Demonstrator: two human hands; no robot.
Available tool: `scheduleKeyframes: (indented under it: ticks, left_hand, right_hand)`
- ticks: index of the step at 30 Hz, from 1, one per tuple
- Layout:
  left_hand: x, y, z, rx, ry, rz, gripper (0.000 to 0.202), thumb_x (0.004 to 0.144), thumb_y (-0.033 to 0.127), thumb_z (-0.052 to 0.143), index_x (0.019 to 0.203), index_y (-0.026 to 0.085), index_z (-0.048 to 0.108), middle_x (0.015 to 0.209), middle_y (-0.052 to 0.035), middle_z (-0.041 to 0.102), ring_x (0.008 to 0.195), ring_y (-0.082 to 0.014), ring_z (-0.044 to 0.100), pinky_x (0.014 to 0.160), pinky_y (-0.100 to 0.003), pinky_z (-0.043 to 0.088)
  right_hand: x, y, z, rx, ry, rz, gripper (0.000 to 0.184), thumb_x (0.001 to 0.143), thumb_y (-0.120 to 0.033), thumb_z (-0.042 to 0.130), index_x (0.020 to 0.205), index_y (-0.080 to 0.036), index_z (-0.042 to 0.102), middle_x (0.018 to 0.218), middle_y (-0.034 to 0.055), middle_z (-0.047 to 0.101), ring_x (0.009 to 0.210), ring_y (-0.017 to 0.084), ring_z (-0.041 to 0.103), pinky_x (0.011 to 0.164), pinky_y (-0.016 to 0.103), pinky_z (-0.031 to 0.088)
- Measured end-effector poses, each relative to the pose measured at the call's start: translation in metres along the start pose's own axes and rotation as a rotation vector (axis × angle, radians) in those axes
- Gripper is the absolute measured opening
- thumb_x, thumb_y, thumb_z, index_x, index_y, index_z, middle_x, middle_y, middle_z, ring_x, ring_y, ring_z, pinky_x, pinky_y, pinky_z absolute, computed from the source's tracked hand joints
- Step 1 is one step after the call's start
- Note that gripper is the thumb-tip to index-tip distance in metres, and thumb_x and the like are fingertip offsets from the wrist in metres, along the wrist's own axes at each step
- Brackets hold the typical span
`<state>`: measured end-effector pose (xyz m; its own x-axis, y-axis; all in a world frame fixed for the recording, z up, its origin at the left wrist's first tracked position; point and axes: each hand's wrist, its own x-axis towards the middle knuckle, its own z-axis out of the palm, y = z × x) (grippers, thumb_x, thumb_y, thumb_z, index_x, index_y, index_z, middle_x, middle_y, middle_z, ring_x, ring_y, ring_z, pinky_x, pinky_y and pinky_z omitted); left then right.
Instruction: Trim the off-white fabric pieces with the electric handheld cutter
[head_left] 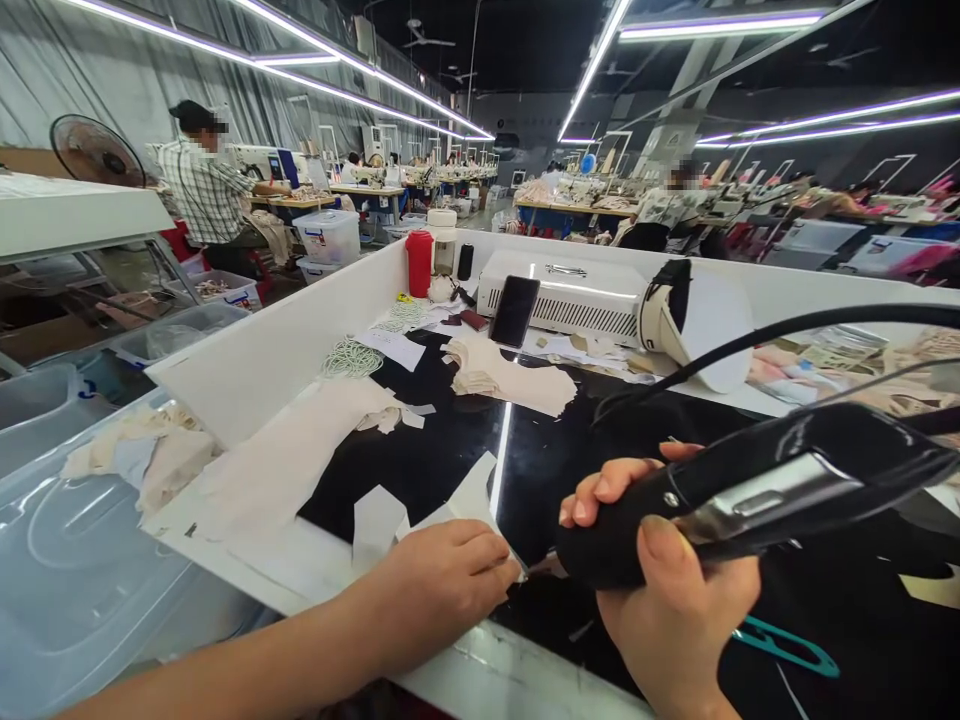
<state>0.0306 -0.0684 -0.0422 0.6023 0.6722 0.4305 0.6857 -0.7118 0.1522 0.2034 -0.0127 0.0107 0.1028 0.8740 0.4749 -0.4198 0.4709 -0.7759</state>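
Observation:
My right hand (667, 590) is wrapped round a black corded hand tool (810, 480) with a silver lever on its side. The thumb lies by the lever, and the tool's rounded end points left, towards my other hand. My left hand (442, 565) is closed, with fingertips pinching the edge of a pale cut piece (472, 490) that could be fabric or card. Another pale piece (377, 522) lies under and beside this hand. The tool's working tip is hidden. Below my right hand lies a teal-handled implement (795, 648), partly covered.
Pale fabric pieces (510, 375) lie on the black tabletop (420, 420), with more on the left (277, 460). A phone (514, 310) leans against a white vented box (562, 290). Green cord (351, 357) sits near the left wall. Black cables (750, 345) cross at right. People sew behind.

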Motion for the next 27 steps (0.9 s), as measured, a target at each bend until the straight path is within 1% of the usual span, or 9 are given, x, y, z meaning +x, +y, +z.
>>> scheduleKeyframes:
  ticks: [2,6,10,13,17,21,27]
  left_hand:
    - [0.0,0.001,-0.001,0.002,0.017,-0.006,0.017,0.109,0.013,0.05,0.116,0.012,0.065,0.103,-0.0073,0.07,0.103,-0.0188,0.069,0.094,-0.029,0.058]
    - [-0.001,0.002,-0.003,-0.003,0.034,-0.012,0.017,0.108,0.012,0.05,0.116,0.012,0.066,0.102,-0.0069,0.07,0.1,-0.0182,0.069,0.093,-0.029,0.058]
    - [-0.003,0.0,-0.004,0.0,0.019,-0.029,0.019,0.109,0.014,0.05,0.117,0.014,0.067,0.102,-0.0072,0.07,0.1,-0.0198,0.068,0.092,-0.032,0.058]
    - [-0.005,-0.002,-0.003,0.001,-0.006,-0.045,0.017,0.107,0.015,0.054,0.117,0.016,0.068,0.106,-0.0085,0.069,0.104,-0.0216,0.067,0.097,-0.035,0.058]
    - [-0.007,-0.002,-0.003,0.006,0.004,-0.064,0.017,0.103,0.015,0.06,0.118,0.019,0.068,0.112,-0.0098,0.067,0.108,-0.0227,0.066,0.102,-0.038,0.057]
    - [-0.008,-0.001,-0.004,-0.006,-0.001,-0.074,0.021,0.102,0.014,0.06,0.121,0.019,0.068,0.116,-0.0116,0.066,0.111,-0.0241,0.065,0.101,-0.039,0.058]
    - [-0.008,-0.001,-0.008,-0.047,0.005,-0.096,0.022,0.103,0.014,0.057,0.122,0.018,0.068,0.119,-0.0137,0.064,0.117,-0.026,0.063,0.1,-0.038,0.06]
  right_hand:
    - [-0.001,-0.001,-0.001,0.0,-0.002,0.003,0.038,0.084,-0.036,0.082,0.115,-0.028,0.061,0.078,-0.0037,0.066,0.059,0.015,0.064,0.056,0.033,0.059]
    - [-0.001,-0.002,-0.001,0.015,-0.006,0.007,0.039,0.083,-0.037,0.084,0.114,-0.028,0.062,0.078,-0.0036,0.067,0.059,0.015,0.064,0.055,0.032,0.059]
    - [-0.001,-0.001,0.002,0.017,-0.002,0.014,0.04,0.082,-0.037,0.085,0.114,-0.028,0.063,0.077,-0.0037,0.068,0.059,0.015,0.064,0.056,0.032,0.059]
    - [0.0,-0.002,0.004,0.017,0.008,0.027,0.04,0.081,-0.037,0.085,0.113,-0.028,0.063,0.076,-0.0041,0.067,0.058,0.015,0.063,0.054,0.032,0.059]
    - [0.003,-0.004,0.007,0.017,0.021,0.027,0.04,0.08,-0.036,0.085,0.111,-0.027,0.062,0.074,-0.0043,0.067,0.056,0.015,0.062,0.052,0.032,0.058]
    - [0.01,-0.001,0.01,0.002,0.044,0.002,0.037,0.082,-0.033,0.08,0.112,-0.027,0.061,0.074,-0.0046,0.066,0.055,0.015,0.062,0.051,0.032,0.057]
    - [0.012,0.007,0.015,0.013,0.034,0.027,0.037,0.083,-0.031,0.079,0.113,-0.027,0.058,0.077,-0.0051,0.066,0.056,0.015,0.064,0.052,0.031,0.057]
